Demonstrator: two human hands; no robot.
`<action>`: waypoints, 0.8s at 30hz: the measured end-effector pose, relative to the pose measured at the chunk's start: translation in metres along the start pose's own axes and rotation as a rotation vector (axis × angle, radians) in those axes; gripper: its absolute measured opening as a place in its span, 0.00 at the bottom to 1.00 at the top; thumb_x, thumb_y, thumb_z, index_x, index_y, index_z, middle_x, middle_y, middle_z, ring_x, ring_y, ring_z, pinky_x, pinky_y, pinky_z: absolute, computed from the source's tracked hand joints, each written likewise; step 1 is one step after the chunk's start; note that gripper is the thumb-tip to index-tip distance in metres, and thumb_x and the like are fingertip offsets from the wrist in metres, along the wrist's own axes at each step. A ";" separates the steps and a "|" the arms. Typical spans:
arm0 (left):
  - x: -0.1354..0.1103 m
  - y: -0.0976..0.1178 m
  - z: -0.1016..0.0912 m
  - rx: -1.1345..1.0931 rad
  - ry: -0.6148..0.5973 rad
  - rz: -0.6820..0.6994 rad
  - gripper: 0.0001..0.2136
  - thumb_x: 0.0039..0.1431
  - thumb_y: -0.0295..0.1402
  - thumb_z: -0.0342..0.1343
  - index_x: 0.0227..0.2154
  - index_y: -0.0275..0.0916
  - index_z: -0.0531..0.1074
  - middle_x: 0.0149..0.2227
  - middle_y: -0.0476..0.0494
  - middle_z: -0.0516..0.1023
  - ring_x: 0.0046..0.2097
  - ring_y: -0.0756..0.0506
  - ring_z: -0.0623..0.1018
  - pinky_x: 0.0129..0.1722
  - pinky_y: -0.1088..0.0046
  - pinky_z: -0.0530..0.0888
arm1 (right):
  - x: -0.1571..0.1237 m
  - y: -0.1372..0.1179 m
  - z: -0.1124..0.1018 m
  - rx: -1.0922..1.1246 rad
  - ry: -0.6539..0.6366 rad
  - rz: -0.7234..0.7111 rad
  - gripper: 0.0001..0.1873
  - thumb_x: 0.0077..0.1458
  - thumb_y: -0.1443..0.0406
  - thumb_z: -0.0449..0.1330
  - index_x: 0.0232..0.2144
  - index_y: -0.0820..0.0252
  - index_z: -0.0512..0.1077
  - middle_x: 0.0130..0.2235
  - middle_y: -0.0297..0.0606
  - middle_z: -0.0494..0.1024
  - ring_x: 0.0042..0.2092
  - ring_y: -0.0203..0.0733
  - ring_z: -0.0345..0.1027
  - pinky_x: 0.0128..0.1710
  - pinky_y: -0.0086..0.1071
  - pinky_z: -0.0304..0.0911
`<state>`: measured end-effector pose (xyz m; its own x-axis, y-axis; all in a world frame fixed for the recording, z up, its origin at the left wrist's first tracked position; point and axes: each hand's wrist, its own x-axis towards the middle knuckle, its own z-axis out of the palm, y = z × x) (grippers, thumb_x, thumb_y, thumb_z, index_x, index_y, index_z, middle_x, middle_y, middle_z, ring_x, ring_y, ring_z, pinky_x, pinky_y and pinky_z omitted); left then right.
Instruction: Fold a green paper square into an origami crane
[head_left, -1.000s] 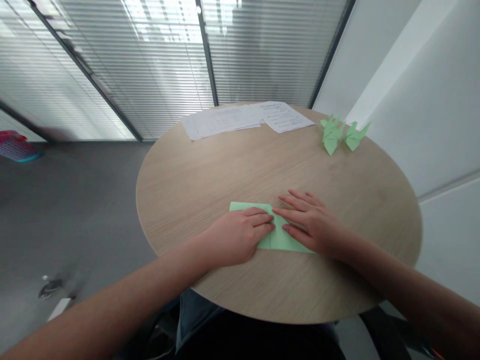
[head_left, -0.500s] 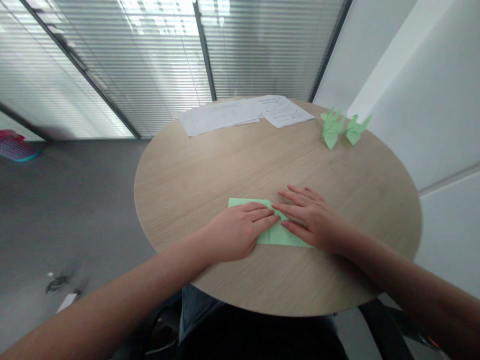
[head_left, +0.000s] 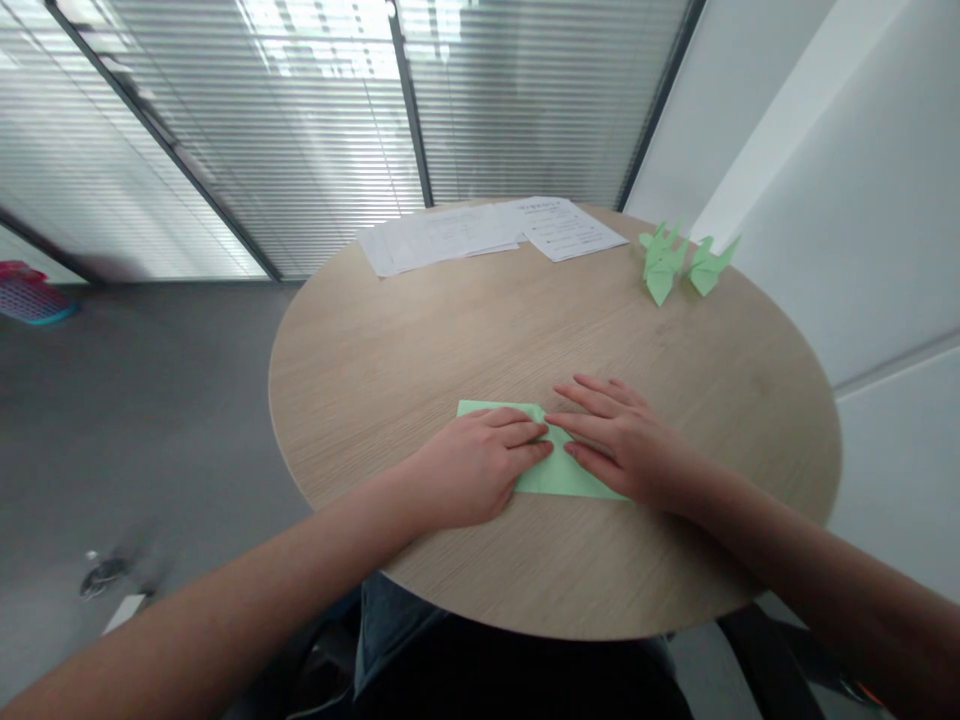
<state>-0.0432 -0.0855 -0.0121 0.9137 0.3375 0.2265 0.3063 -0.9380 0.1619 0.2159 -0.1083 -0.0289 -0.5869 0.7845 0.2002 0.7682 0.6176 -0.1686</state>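
A folded sheet of light green paper (head_left: 564, 478) lies flat near the front of the round wooden table (head_left: 405, 340). My left hand (head_left: 487, 462) rests on its left part with fingers stretched to the right, covering much of that side. On the right part lies my right hand (head_left: 619, 435), its fingers spread and pointing left. Fingertips of both hands come close together near the middle of the paper. The paper's left upper corner and its lower middle edge show; the rest is hidden under the hands.
Folded green paper cranes (head_left: 661, 268) stand at the table's back right. White printed sheets (head_left: 450, 238) lie along the far edge, before the window blinds (head_left: 525, 110). A pink and blue basket (head_left: 34, 295) sits on the floor at far left.
Both hands stay on the green paper in almost the same pose. The whole view has shifted very slightly, with the table a little lower in the picture.
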 end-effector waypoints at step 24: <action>0.000 -0.001 0.003 0.009 0.007 -0.008 0.18 0.64 0.25 0.51 0.55 0.33 0.75 0.58 0.36 0.78 0.59 0.40 0.76 0.64 0.60 0.69 | -0.041 -0.017 -0.026 -0.181 0.001 -0.043 0.16 0.64 0.69 0.56 0.48 0.50 0.80 0.64 0.44 0.71 0.67 0.62 0.61 0.61 0.65 0.58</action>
<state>-0.0432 -0.0848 -0.0148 0.9093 0.3453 0.2322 0.3159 -0.9361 0.1548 0.2332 -0.1526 -0.0094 -0.6204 0.7573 0.2041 0.7757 0.6309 0.0171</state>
